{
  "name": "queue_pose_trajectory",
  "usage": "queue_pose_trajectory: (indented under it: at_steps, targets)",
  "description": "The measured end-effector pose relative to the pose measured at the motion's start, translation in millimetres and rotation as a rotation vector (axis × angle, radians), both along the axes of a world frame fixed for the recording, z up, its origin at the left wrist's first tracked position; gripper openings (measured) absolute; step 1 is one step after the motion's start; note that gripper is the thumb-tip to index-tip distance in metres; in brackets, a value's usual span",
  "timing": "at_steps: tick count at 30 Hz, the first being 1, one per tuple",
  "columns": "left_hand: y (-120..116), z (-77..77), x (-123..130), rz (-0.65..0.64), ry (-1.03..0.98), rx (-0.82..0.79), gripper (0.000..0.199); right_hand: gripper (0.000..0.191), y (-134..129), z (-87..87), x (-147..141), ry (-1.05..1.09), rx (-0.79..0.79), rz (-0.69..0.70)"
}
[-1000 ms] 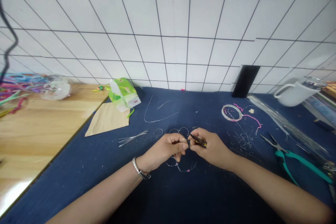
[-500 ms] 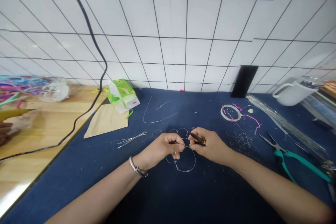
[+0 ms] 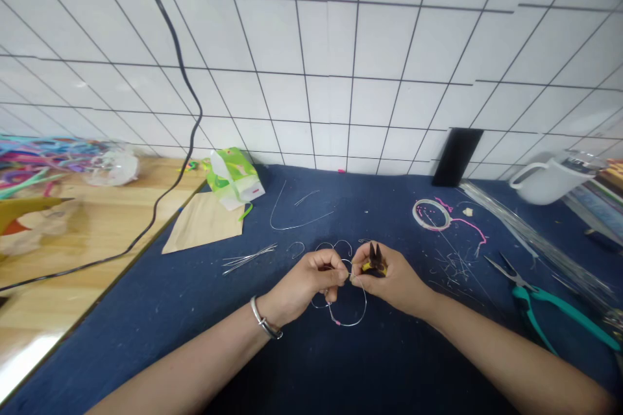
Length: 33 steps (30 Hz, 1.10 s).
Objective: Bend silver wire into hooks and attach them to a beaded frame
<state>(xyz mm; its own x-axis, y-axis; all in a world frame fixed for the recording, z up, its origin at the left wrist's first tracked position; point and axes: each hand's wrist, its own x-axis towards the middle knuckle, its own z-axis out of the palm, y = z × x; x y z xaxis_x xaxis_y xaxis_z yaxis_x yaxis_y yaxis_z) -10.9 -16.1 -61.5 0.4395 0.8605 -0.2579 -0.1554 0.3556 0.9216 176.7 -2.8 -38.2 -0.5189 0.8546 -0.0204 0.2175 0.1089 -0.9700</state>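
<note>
Fingertips Meet on a Beaded Wire Loop (image 3: 365,306)!

And here it is, right in the middle of the dark blue cloth (image 3: 311,373), the loop hanging below two hands brought close together, pink beads (image 3: 337,322) down on its lower curve. The left hand (image 3: 302,282) has thumb and forefinger pinched tight on the wire, a silver bracelet (image 3: 265,320) at the wrist. The right hand (image 3: 393,277) matches it, fingertips closed at the wire just beside, and tucked in that same grip are the small pliers (image 3: 374,260), dark tips pointing up and away, slightly parted, with nothing between them!

Just beyond the hands, more curled wire (image 3: 343,247). Out left, a sheaf of short wires (image 3: 249,259); farther off, a long bent wire (image 3: 302,227). Swing right: a round white ring (image 3: 415,215) with pink bits inside, wire clippings (image 3: 453,266) scattered nearer, and teal-handled pliers (image 3: 577,318) lying open. At the back, a white mug (image 3: 541,179); far left, beyond a beige sheet (image 3: 204,224), a black cable (image 3: 178,55) snakes down the tiled wall.
</note>
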Motion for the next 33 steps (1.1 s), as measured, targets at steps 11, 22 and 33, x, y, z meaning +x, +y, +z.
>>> queue_pose_trajectory:
  at_steps: [11,22,33]
  targets:
    - [-3,10.2,0,0.016,-0.047,-0.048,0.011,0.010,-9,-10.9,0,-0.029,0.177,-0.106]
    - [-3,12.5,1,0.010,-0.081,-0.092,0.012,0.014,-4,-17.2,3,-0.119,0.361,-0.073]
    - [-4,12.0,2,-0.064,-0.058,-0.078,0.012,0.015,-5,-19.1,1,-0.121,0.447,-0.079]
